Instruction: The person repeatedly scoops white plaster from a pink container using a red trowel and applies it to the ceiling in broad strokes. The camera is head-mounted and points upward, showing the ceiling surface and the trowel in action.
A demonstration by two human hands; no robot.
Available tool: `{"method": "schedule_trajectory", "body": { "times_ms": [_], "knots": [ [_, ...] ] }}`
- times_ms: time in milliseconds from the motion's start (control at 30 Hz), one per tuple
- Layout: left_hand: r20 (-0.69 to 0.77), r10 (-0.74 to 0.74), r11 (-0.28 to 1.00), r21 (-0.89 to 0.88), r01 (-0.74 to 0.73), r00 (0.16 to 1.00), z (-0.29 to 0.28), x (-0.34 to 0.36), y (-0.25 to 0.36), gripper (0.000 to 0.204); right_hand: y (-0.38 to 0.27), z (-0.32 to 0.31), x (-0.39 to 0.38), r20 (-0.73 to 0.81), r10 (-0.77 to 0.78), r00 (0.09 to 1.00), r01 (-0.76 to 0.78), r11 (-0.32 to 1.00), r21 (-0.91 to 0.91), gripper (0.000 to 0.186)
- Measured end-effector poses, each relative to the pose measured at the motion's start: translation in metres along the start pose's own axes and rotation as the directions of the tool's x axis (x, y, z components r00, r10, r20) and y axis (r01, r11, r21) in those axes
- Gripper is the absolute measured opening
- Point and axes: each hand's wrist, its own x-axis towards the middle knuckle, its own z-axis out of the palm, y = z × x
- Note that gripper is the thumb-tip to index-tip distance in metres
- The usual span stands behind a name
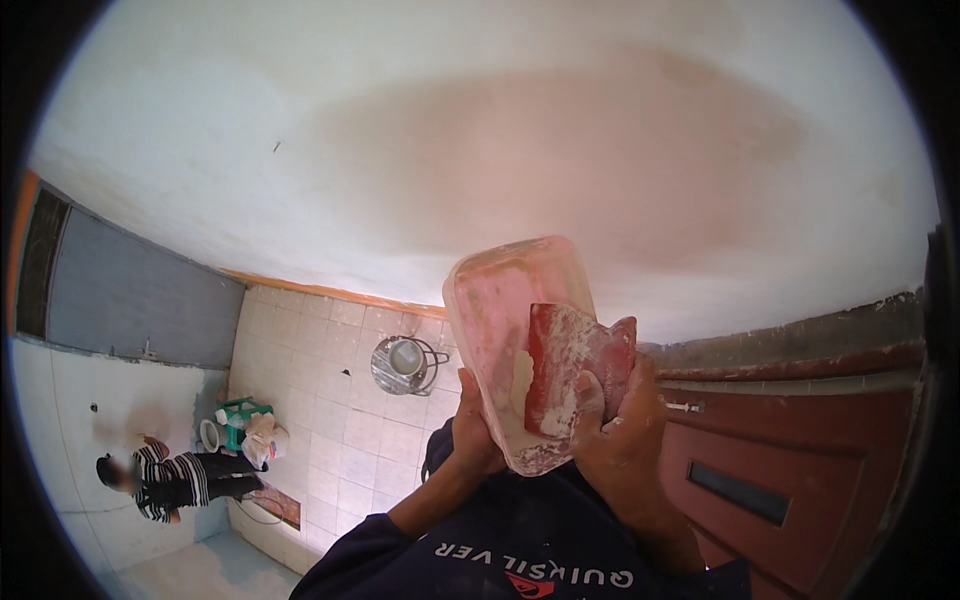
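My left hand (474,430) grips the side of a pale pinkish plastic tub (490,285), tilted in front of my chest. Whitish paste coats the tub's lower end. In my right hand (625,435) is a red plastic putty spreader (552,345), its blade smeared with white paste and held over the tub's opening. The thumb presses on the spreader's face, while the other fingers are mostly hidden behind its grip. Beyond the tub spreads a whitish wall (350,180) with a large darker, damp-looking patch (600,150).
A round stool (385,375) holding a bowl (407,357) stands on the tiled floor (335,420). To the left, a person in striped clothing (175,475) is near a green stool (240,410) with bags. A grey door (145,290) is far left; a reddish-brown door (800,430) is at right.
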Motion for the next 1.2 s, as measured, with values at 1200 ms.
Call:
{"method": "schedule_trajectory", "body": {
  "times_ms": [1200],
  "knots": [
    [-0.035, 0.229, 0.79, 0.591, -0.165, 0.973, -0.005, 0.0, 0.016, 0.061, -0.018, 0.034, 0.022, 0.075, 0.074, 0.994, -0.084, 0.986, 0.147, 0.023]
  ]
}}
